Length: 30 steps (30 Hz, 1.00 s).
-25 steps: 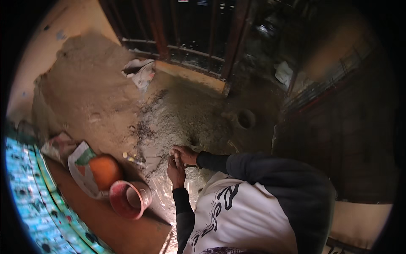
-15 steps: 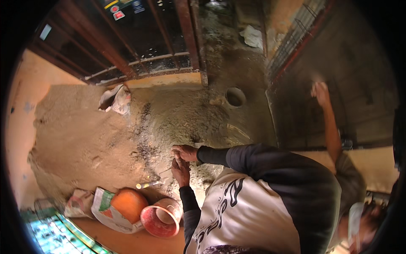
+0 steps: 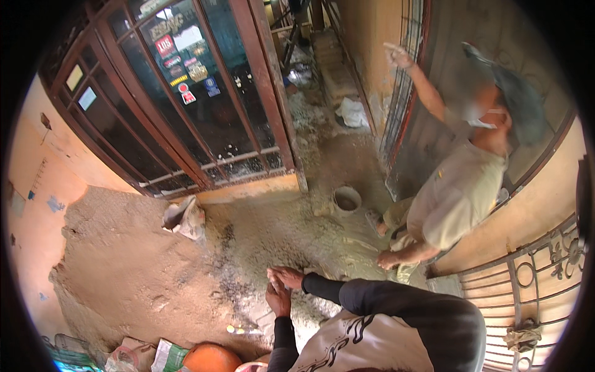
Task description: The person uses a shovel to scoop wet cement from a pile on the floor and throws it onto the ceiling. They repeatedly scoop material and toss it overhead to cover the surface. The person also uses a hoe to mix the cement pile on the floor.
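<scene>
My left hand (image 3: 278, 301) and my right hand (image 3: 287, 277) meet in front of my body, above a mound of wet grey mortar (image 3: 260, 242). Their fingers are curled close together, the right hand on the far side of the left. Whatever they grip, if anything, is hidden by the fingers. To the left of the mortar spreads a large heap of brown sand (image 3: 136, 260). On the ground near my left forearm lies a yellow stick-like object (image 3: 234, 329), partly washed out by glare.
A co-worker (image 3: 458, 186) at the right raises one arm beside a dark screen door. A bucket (image 3: 347, 199) and an opened sack (image 3: 186, 218) stand beyond the mortar. An orange ball-like container (image 3: 212, 358) sits at the lower edge. Wooden-framed glass doors (image 3: 204, 93) and a metal gate (image 3: 527, 291) border the area.
The view has tilted up, so my hands and the ground appear lower. My hands stay together. The co-worker, earlier partly seen at the lower right, now shows upright with an arm raised.
</scene>
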Each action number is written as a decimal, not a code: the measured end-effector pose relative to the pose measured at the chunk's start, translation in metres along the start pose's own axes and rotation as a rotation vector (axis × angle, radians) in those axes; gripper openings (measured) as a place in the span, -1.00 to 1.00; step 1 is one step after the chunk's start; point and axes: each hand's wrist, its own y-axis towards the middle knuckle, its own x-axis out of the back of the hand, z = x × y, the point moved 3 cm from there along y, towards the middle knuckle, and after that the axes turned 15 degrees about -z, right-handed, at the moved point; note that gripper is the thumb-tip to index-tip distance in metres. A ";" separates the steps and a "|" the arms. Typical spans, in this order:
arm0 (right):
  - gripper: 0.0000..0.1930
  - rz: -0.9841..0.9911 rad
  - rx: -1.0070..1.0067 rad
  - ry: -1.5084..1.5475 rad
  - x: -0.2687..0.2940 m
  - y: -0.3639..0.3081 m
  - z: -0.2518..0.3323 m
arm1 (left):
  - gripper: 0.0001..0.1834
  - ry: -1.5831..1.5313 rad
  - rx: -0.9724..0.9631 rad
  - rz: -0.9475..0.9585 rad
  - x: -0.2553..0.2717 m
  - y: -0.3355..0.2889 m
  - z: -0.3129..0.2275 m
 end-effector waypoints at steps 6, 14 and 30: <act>-0.62 -0.157 -0.670 0.818 0.008 0.013 0.038 | -0.41 0.385 -0.266 -0.215 0.059 0.023 0.028; -0.75 -0.344 -1.408 1.472 0.042 -0.245 -0.217 | -0.42 0.320 -0.326 -0.216 0.025 0.046 0.018; -0.78 -0.071 -0.910 -0.210 0.118 -0.432 -0.168 | -0.40 0.425 -0.366 -0.233 0.033 0.034 0.029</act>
